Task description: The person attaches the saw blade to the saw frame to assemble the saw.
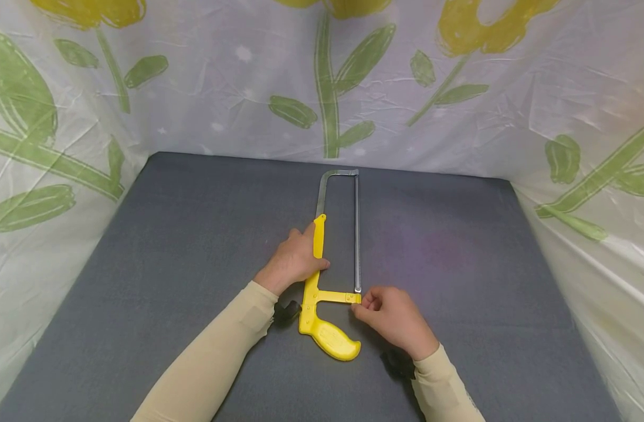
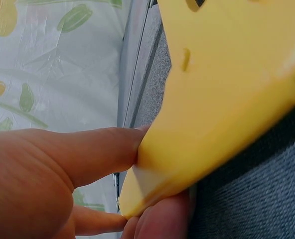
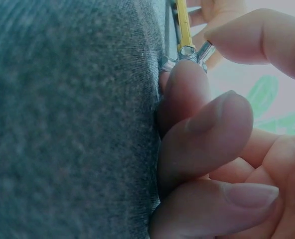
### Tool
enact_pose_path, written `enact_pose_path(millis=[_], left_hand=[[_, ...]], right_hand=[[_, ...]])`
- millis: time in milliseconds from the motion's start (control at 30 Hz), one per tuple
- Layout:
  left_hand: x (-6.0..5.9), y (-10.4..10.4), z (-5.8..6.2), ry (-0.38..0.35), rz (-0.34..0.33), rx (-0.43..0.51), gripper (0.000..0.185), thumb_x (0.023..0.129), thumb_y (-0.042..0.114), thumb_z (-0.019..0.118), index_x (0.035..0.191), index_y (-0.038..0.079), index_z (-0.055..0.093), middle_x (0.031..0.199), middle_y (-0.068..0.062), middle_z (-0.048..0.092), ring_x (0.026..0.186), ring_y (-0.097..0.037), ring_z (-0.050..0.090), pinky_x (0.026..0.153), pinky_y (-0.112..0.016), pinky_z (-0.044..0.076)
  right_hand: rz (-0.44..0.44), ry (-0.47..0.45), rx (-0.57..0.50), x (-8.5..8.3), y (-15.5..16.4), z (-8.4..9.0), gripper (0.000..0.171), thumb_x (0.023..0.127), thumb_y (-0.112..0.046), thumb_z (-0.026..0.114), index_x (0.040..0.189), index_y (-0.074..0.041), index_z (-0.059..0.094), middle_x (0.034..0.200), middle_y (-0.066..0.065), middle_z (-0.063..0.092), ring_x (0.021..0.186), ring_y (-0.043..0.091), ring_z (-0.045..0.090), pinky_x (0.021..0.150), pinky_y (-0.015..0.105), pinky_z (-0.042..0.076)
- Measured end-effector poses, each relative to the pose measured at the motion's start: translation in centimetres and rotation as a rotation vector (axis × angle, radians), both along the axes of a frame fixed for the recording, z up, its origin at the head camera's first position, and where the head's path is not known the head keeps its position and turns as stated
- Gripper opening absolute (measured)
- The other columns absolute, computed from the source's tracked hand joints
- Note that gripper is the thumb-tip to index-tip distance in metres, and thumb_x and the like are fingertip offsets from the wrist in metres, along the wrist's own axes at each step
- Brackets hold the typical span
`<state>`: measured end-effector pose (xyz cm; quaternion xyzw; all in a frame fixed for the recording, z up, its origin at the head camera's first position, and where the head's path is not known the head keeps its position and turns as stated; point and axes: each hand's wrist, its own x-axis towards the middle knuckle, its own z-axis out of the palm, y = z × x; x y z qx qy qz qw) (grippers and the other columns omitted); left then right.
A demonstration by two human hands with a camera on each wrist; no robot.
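Observation:
A hacksaw with a yellow handle and frame lies on the dark table, its silver bow pointing away from me and its blade on the right side. My left hand grips the yellow spine of the frame; in the left wrist view the thumb presses one face of the yellow frame and fingers lie beneath it. At the near end of the blade, my right hand pinches a small metal wing nut. Its thumb touches one wing, and a fingertip lies against the nut's other side.
The dark grey cloth-covered table extends around the saw on all sides. A pale curtain with yellow flowers and green leaves hangs behind the table and along both its sides. Dark straps sit at both wrists.

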<state>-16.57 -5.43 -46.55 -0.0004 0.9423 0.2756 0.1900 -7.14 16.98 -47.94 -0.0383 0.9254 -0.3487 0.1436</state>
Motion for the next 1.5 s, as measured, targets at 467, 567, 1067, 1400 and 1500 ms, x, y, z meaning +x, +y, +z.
enact_pose_path(millis=[467, 567, 1067, 1400, 1500], left_hand=[[-0.01, 0.05, 0.02, 0.007, -0.003, -0.010, 0.104, 0.093, 0.034, 0.086, 0.173, 0.011, 0.023, 0.138, -0.025, 0.052, 0.095, -0.030, 0.066, 0.083, -0.041, 0.063], [-0.02, 0.09, 0.00, 0.011, -0.001, -0.012, 0.104, 0.093, 0.034, 0.086, 0.173, 0.011, 0.024, 0.138, -0.025, 0.052, 0.095, -0.031, 0.066, 0.083, -0.041, 0.063], [-0.06, 0.05, 0.03, 0.007, 0.002, -0.003, 0.105, 0.092, 0.034, 0.086, 0.173, 0.011, 0.023, 0.138, -0.025, 0.051, 0.095, -0.030, 0.065, 0.081, -0.039, 0.062], [-0.11, 0.18, -0.09, 0.007, 0.009, -0.004, 0.104, 0.093, 0.032, 0.086, 0.173, 0.011, 0.024, 0.137, -0.025, 0.052, 0.094, -0.030, 0.065, 0.080, -0.039, 0.062], [-0.10, 0.19, -0.08, 0.007, 0.011, -0.007, 0.104, 0.093, 0.033, 0.086, 0.173, 0.011, 0.024, 0.137, -0.025, 0.051, 0.095, -0.030, 0.065, 0.080, -0.039, 0.063]], right_hand=[[-0.020, -0.004, -0.013, 0.10, 0.10, 0.04, 0.026, 0.089, -0.037, 0.085, 0.078, -0.020, 0.069, 0.065, -0.006, 0.058, 0.059, 0.012, 0.048, 0.055, 0.026, 0.036], [-0.016, 0.000, -0.012, 0.04, 0.12, -0.10, 0.027, 0.089, -0.038, 0.086, 0.078, -0.021, 0.069, 0.064, -0.007, 0.057, 0.059, 0.011, 0.048, 0.055, 0.026, 0.035], [0.006, -0.018, -0.026, -0.07, 0.09, 0.03, 0.015, 0.092, -0.028, 0.080, 0.083, -0.019, 0.071, 0.069, -0.008, 0.061, 0.062, 0.010, 0.051, 0.057, 0.025, 0.038], [-0.036, -0.047, -0.054, -0.17, 0.27, 0.14, 0.017, 0.091, -0.030, 0.083, 0.084, -0.017, 0.073, 0.072, -0.006, 0.062, 0.065, 0.011, 0.052, 0.059, 0.025, 0.040], [-0.046, -0.047, -0.060, -0.16, 0.30, 0.25, 0.018, 0.090, -0.030, 0.083, 0.086, -0.016, 0.074, 0.074, -0.005, 0.064, 0.066, 0.012, 0.054, 0.060, 0.026, 0.041]])
